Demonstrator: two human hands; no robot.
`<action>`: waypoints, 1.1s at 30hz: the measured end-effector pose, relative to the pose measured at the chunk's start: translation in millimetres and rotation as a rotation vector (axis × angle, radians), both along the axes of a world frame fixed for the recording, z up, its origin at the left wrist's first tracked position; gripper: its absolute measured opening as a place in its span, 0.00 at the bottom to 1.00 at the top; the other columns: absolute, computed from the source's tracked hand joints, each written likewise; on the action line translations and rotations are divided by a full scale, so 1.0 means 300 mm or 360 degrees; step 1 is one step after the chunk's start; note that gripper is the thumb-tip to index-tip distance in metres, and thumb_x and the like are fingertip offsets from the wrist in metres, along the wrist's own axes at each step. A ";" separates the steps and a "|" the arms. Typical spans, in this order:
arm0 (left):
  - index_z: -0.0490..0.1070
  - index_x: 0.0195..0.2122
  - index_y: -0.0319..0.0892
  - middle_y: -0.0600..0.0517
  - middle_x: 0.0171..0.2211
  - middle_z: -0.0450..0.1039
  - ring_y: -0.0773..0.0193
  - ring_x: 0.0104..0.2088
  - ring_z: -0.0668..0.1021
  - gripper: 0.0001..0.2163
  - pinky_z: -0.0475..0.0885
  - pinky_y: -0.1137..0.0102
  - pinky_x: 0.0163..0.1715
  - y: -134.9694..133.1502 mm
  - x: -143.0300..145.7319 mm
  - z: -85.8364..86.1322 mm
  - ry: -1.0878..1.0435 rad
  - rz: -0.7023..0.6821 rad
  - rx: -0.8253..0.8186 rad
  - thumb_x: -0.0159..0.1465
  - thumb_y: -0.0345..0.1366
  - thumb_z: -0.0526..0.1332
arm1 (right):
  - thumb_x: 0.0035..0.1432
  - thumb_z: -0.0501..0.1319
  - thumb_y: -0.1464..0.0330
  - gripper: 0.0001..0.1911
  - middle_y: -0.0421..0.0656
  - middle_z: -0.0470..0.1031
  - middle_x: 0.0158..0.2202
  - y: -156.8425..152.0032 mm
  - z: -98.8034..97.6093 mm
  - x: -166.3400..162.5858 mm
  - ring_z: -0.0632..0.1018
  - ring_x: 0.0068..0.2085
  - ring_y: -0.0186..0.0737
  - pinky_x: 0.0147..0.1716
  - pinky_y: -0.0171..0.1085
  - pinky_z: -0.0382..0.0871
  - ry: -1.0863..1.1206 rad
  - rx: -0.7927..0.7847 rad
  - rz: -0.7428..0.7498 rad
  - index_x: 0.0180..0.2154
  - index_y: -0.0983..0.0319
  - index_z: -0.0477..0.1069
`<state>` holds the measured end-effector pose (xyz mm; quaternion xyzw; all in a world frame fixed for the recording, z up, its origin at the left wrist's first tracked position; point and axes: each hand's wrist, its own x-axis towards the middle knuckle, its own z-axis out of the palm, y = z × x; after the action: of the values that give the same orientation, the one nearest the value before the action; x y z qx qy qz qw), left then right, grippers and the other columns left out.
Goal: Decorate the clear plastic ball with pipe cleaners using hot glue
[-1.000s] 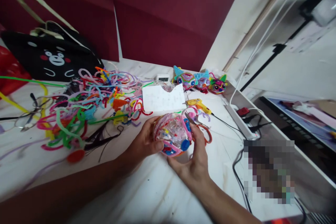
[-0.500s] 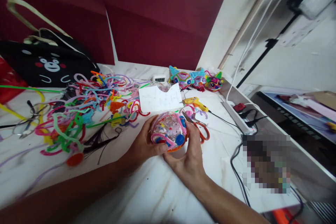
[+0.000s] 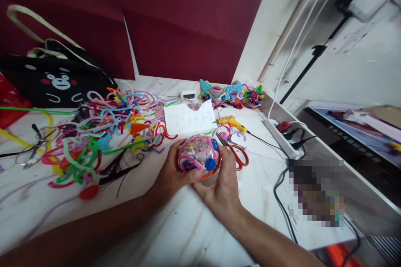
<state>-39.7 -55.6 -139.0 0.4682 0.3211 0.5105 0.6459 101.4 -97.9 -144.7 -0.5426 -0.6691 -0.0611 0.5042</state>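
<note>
Between my two hands is a clear round ball [image 3: 199, 153] trimmed with pink, blue and orange pipe cleaners, with blue coiled discs on its side. My left hand [image 3: 175, 171] wraps its left side, the thumb lying along the lower edge. On the other side my right hand [image 3: 219, 179] grips it, fingers at the right edge and thumb underneath. Just right of the ball lie orange-handled scissors [image 3: 239, 156], partly behind my right fingers. Beyond it rest a sheet of white paper [image 3: 188, 119] with a curved cut-out and a yellow glue gun [image 3: 233, 123].
A heap of coloured pipe cleaners [image 3: 103, 129] spreads over the left, with glasses [image 3: 37, 146] beside it. Behind stand a black bag [image 3: 59, 83], a small digital clock [image 3: 188, 95] and several decorated balls [image 3: 216, 95]. A power strip [image 3: 283, 139] and black cables [image 3: 278, 192] run along the right.
The ball, still in both hands, has shifted slightly left in view and seems turned a little. The whole view has moved slightly; the other things stay where they lie.
</note>
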 end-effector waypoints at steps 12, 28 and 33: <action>0.61 0.58 0.46 0.45 0.56 0.72 0.49 0.54 0.76 0.38 0.71 0.60 0.53 -0.008 0.001 0.007 0.0148 0.0117 -0.0096 0.48 0.41 0.77 | 0.54 0.68 0.62 0.45 0.55 0.67 0.55 -0.005 0.004 0.003 0.71 0.56 0.57 0.52 0.59 0.73 0.0008 -0.0059 0.0028 0.66 0.63 0.49; 0.59 0.60 0.48 0.47 0.52 0.74 0.51 0.51 0.77 0.42 0.72 0.60 0.50 0.010 0.000 0.020 0.0004 0.0182 -0.0305 0.45 0.45 0.77 | 0.60 0.64 0.52 0.47 0.57 0.63 0.63 -0.031 0.008 0.037 0.70 0.59 0.57 0.55 0.59 0.70 0.0004 -0.0213 0.0174 0.70 0.61 0.44; 0.60 0.59 0.47 0.46 0.55 0.73 0.52 0.52 0.77 0.41 0.72 0.60 0.52 0.031 -0.004 0.026 -0.0164 0.0170 -0.0390 0.45 0.42 0.77 | 0.66 0.58 0.54 0.34 0.55 0.65 0.64 -0.016 0.025 0.088 0.69 0.62 0.56 0.58 0.59 0.68 0.0225 -0.0342 0.0180 0.67 0.59 0.53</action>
<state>-40.9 -46.4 -131.2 0.3414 0.3719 0.5245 0.6856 127.8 -102.7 -137.2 -0.5577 -0.6641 0.0779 0.4918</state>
